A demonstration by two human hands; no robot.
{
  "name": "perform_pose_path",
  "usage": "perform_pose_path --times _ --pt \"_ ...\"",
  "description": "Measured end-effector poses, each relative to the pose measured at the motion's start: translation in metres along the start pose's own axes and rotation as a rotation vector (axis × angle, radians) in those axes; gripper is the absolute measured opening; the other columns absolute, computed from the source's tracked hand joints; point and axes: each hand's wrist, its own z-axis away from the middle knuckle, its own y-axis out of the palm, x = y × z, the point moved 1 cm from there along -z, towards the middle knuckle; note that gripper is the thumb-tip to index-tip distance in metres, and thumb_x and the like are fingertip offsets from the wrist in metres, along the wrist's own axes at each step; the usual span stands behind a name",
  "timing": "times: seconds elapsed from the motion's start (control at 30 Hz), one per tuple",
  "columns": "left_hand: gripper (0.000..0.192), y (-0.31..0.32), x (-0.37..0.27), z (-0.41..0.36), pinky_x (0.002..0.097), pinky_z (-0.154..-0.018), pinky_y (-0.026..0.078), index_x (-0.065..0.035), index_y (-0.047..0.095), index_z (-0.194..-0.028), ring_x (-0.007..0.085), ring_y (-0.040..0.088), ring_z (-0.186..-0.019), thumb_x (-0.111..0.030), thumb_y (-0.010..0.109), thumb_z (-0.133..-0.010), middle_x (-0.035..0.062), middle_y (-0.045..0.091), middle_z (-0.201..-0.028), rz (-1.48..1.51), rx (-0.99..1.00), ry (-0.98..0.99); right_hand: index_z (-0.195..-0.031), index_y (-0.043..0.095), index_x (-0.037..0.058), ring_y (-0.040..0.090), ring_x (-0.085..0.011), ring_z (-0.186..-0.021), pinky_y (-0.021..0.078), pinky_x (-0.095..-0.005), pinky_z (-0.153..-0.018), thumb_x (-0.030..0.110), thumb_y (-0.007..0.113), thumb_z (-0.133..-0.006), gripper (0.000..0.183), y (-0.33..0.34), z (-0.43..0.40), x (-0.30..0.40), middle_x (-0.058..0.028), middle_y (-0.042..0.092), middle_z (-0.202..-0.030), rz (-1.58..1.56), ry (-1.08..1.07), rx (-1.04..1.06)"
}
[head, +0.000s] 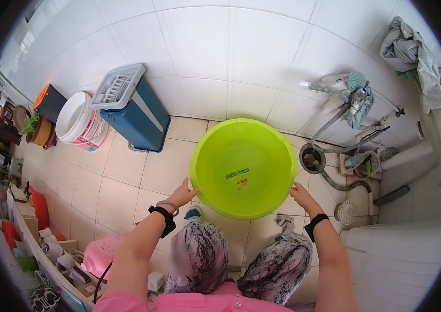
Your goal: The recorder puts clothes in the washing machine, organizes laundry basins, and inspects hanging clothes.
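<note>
A large lime-green plastic basin [243, 167] with printed marks on its bottom is before me, over the tiled floor. My left hand [184, 192] grips its rim at the lower left, thumb against the edge. On the lower right, my right hand [301, 194] grips the opposite side of the rim. The fingers under the rim are partly hidden. Nothing is visible inside the basin. Whether it rests on the tiles or is slightly raised, I cannot tell.
Left stand a blue bin [138, 115] with a grey lid, a white bucket [74, 117] and a potted plant [31, 124]. To the right, grey hoses [321, 128] run into a dark floor drain pot [312, 158]. A pink jug [101, 253] is at lower left.
</note>
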Motion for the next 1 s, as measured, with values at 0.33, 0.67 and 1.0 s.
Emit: perform_pose_path --times 0.33,0.67,1.0 --pt "0.055 0.013 -0.031 -0.005 0.0268 -0.052 0.049 -0.0011 0.025 -0.130 0.0176 0.062 -0.061 -0.011 0.055 -0.085 0.0172 0.062 -0.091 0.412 -0.010 -0.021 -0.114 0.049 -0.0052 0.060 -0.0188 -0.086 0.0513 -0.0291 -0.073 0.020 0.052 -0.090 0.035 0.011 -0.025 -0.007 -0.0117 0.059 -0.104 -0.308 0.087 0.064" --pt "0.065 -0.018 -0.038 -0.051 0.0363 -0.065 0.050 -0.0009 0.032 -0.127 0.0298 0.063 -0.069 -0.030 0.062 -0.076 0.0198 0.063 -0.088 0.015 -0.227 0.040 -0.113 0.053 0.0016 0.062 -0.0162 -0.084 0.0513 -0.0283 -0.075 0.024 0.050 -0.091 0.032 0.028 0.000 -0.003 -0.0068 0.062 -0.095 -0.507 0.162 0.122" --pt "0.058 -0.005 -0.061 -0.064 0.0429 -0.079 0.047 0.0022 0.033 -0.122 0.0379 0.059 -0.091 -0.023 0.061 -0.079 0.0258 0.060 -0.098 0.051 -0.251 0.039 -0.114 0.048 -0.0043 0.053 -0.0140 -0.081 0.0434 -0.0307 -0.069 0.024 0.048 -0.095 0.034 0.002 -0.032 -0.023 -0.0048 0.056 -0.093 -0.646 0.077 0.089"
